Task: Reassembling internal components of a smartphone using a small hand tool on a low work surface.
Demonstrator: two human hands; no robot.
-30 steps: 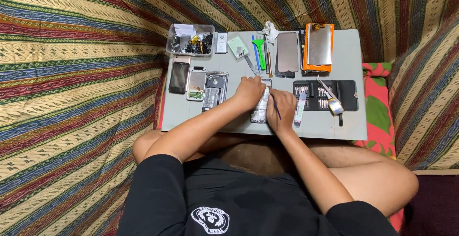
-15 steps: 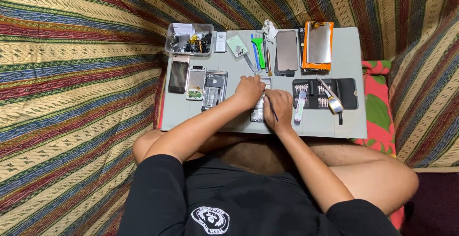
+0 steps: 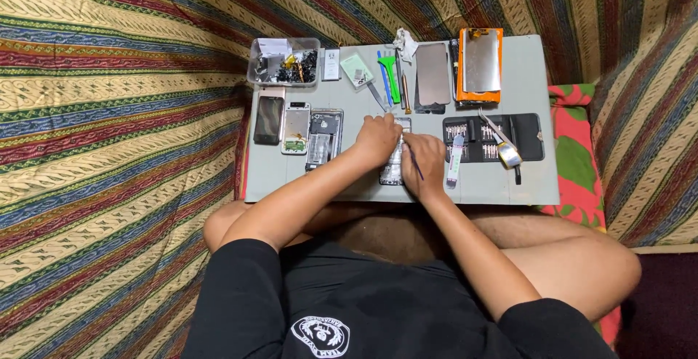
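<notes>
Hands meet over the opened phone (image 3: 393,164) at the near middle of our grey board (image 3: 305,184). Left hand (image 3: 376,139) is curled on its far end, fingers pressed down, likely to keep it from sliding. Right hand (image 3: 425,157) pinches a thin blue tool (image 3: 414,164), tip at the phone's right edge. Screwdriver kit (image 3: 494,139) lies just right, within reach. Parts tray (image 3: 283,61) sits far left, stripped phones (image 3: 298,128) below it, orange-framed screen (image 3: 480,65) far right.
</notes>
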